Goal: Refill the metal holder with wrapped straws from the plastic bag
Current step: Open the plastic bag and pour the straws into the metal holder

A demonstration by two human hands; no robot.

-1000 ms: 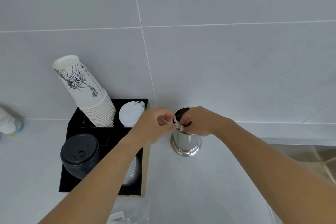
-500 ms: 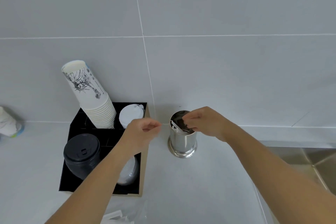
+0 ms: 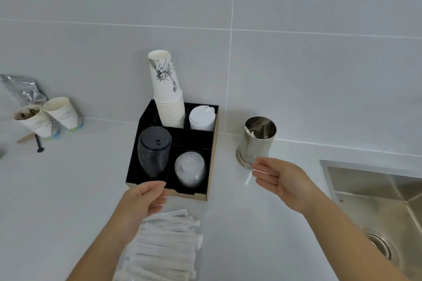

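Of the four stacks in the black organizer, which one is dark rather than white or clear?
The black lid stack in the front-left compartment of the organizer; the others are white or clear.

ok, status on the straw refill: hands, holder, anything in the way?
Left hand open above bagged white wrapped straws. Right hand open, empty, beside shiny metal cylinder holder. Holder nearly empty. Path clear; black cup organiser sits left.

On the surface (image 3: 57, 189) you have the cup organizer (image 3: 203, 196) at centre, metal holder (image 3: 257, 141) to its right, sink (image 3: 376, 201) far right, wrapped straws (image 3: 166, 246) in front of the organizer, two paper cups (image 3: 45, 116) far left by the wall (image 3: 319, 75).
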